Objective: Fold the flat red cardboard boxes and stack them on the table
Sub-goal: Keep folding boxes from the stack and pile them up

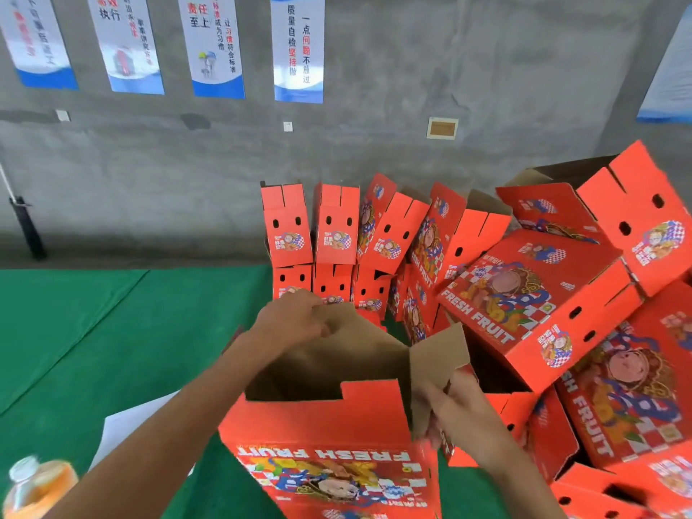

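The left hand (296, 316) grips the open red box's (329, 425) far flap, the right hand (455, 402) apparently pinches its right-end flap, both folding inward.

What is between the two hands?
In the head view, the open top of the red box lies between the left hand and right hand.

Orange drink bottle (35, 485), wall posters (297, 46)
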A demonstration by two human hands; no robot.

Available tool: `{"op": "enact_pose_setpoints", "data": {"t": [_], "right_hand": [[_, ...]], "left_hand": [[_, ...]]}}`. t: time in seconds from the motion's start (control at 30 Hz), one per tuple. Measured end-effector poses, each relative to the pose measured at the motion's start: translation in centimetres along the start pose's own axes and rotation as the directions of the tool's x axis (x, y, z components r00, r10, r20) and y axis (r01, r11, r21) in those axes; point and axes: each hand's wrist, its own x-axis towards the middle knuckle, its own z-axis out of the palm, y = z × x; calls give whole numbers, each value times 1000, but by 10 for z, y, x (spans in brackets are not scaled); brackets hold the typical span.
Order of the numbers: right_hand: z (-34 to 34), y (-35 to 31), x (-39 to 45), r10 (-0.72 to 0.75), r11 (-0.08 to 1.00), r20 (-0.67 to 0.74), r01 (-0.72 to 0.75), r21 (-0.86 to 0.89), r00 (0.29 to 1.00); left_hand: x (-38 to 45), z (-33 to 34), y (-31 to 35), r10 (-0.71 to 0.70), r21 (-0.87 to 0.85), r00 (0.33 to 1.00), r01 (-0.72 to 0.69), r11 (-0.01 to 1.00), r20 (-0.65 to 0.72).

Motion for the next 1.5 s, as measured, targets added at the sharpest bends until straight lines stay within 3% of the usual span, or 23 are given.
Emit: {"op": "enact_pose_setpoints", "data": {"t": [0.1, 0.2, 0.33, 0.4, 0.47, 0.53, 0.57, 0.7, 0.83, 0.93, 1.0, 1.1, 1.2, 1.27, 1.37, 1.5], "right_hand": [[-5, 28, -11, 115, 993, 34, -115, 22, 993], [-7, 63, -22, 267, 947, -22, -258, 192, 964], [-11, 103, -36, 381, 854, -84, -316, 414, 921], [-15, 113, -38, 387, 854, -135, -299, 426, 912], [-18, 122, -39, 390, 866, -199, -285, 410, 899], [-18, 132, -41, 404, 876, -258, -290, 385, 878], [-17, 137, -43, 408, 881, -281, -294, 372, 869], [-14, 148, -49, 419, 893, -340, -313, 325, 842], [-8, 150, -49, 403, 909, -377, -317, 271, 834], [-6, 152, -46, 413, 906, -401, -325, 269, 818], [-7, 152, -42, 417, 907, -402, -346, 240, 815], [-9, 152, -42, 402, 916, -418, -357, 186, 815], [-11, 151, -45, 372, 928, -418, -344, 143, 829], [-16, 147, -46, 350, 936, -437, -325, 134, 828], [-28, 139, -48, 320, 948, -428, -288, 139, 845], [-29, 145, -58, 327, 944, -402, -278, 177, 855]], "left_hand": [[2, 29, -7, -13, 93, 999, 9, 996, 51], [-3, 67, -17, 5, 154, 999, -13, 988, 54], [-15, 103, -40, 146, 140, 984, -131, 981, -100], [-19, 111, -47, 336, 114, 927, -320, 940, -166], [-25, 118, -45, 527, 99, 822, -518, 850, -217], [-31, 124, -44, 647, 62, 725, -653, 755, -237], [-34, 126, -45, 670, 28, 707, -683, 730, -227], [-43, 133, -50, 621, -101, 784, -618, 780, 3], [-53, 118, -55, 568, -172, 806, -543, 822, 168], [-67, 105, -63, 344, -256, 888, -271, 928, 306], [-76, 104, -73, 251, -219, 876, -172, 960, 413], [-84, 106, -84, 242, -116, 836, -212, 970, 492], [-89, 103, -93, 161, -46, 850, -160, 986, 501], [-88, 102, -94, 206, 68, 861, -267, 961, 465], [-88, 107, -86, 244, 262, 897, -351, 899, 368], [-93, 122, -74, 215, 485, 952, -297, 823, 217]]}}
